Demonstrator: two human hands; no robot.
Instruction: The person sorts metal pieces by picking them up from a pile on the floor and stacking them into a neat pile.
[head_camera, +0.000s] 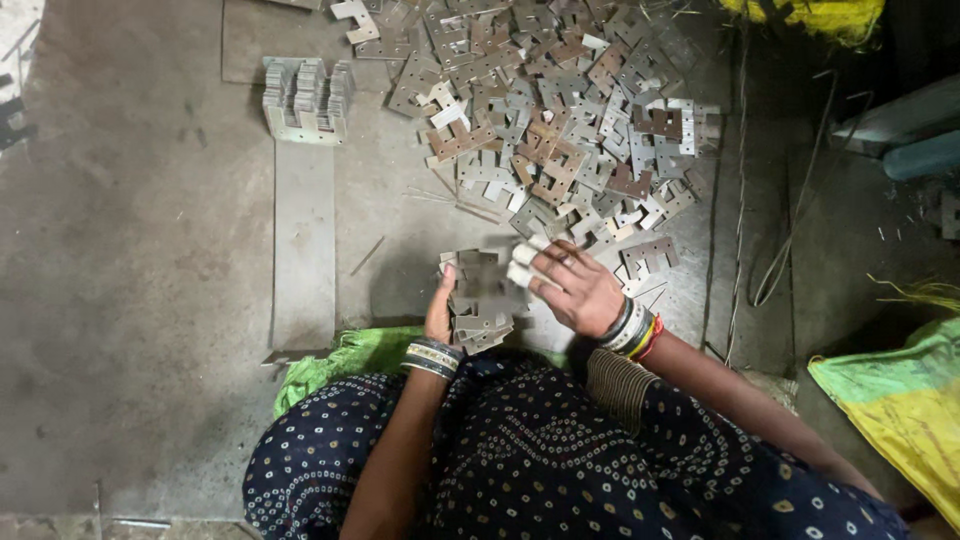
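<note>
Hands work a stack (482, 298) of flat metal plates held on the floor (140, 300) just below the loose pile (550, 110): left hand (440, 312) braces its side, right hand (575, 288) rests fingers (526, 262) on top. A sorted bundle (307, 98) lies left of the pile.

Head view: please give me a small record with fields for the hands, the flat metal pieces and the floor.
left hand: supports a stack of flat grey notched metal plates
right hand: on the stack's right side, fingertips taped white
loose pile: many similar plates, grey and rusty brown, scattered ahead
sorted row: plates standing on edge, on a long metal strip
floor: grey concrete
</note>
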